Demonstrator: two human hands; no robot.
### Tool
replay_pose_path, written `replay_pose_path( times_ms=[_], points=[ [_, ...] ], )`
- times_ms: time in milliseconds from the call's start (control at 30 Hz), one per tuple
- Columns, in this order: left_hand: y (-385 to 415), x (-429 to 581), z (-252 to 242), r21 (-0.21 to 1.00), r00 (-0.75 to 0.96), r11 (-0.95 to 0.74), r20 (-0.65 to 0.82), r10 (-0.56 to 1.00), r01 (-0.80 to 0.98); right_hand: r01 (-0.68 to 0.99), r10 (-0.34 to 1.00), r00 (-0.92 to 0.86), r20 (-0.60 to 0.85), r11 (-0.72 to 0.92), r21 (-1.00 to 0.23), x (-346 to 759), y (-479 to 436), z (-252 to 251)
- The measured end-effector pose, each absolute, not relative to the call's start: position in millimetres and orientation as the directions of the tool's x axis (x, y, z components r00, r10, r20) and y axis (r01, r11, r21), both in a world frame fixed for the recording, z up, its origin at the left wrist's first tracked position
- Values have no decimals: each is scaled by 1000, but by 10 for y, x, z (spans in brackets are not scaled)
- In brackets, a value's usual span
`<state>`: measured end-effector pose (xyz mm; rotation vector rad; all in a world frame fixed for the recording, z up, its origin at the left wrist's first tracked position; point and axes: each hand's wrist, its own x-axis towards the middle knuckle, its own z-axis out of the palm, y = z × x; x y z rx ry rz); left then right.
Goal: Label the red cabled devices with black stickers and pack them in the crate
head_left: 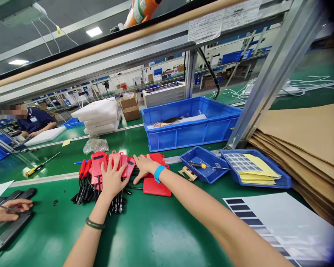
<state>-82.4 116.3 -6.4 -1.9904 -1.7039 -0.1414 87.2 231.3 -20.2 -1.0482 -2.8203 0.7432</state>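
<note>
A pile of flat red plastic parts (100, 163) with black cables (83, 191) lies on the green table (144, 233). My left hand (113, 178) lies flat on the pile with fingers spread, open. My right hand (144, 167), with a blue wristband, rests beside it with fingers stretched over the red parts, open. One red part (156, 187) lies under my right wrist.
A large blue bin (192, 122) stands behind the pile. Two small blue trays (204, 165) (253, 168) hold a screwdriver and yellow label sheets. Brown paper sheets (308, 144) are stacked at right. Another person's hand (9, 207) works at left. White foam stacks (98, 116) sit behind.
</note>
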Motion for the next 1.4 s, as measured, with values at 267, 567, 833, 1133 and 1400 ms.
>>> replay_pose_path(
  times_ms=[267, 567, 833, 1133, 1400],
  points=[
    [1183, -893, -143, -320, 185, -31, 462, 867, 947, 680, 691, -717, -93, 663, -314, 849, 1906, -87],
    [1207, -840, -128, -282, 165, -37, 445, 880, 959, 686, 687, -725, -46, 713, -146, 881, 1648, -163],
    [1217, -804, -176, -232, 167, -72, 418, 893, 970, 634, 636, -769, -63, 746, -205, 1461, 1526, 93],
    [1224, -818, -78, -28, 309, -326, 404, 861, 945, 77, 135, -969, 205, 960, -270, 2205, 569, 500],
    [-284, -108, -123, 136, 152, -187, 236, 960, 973, 233, 384, -907, 174, 801, -552, 2666, -85, -287]
  ],
)
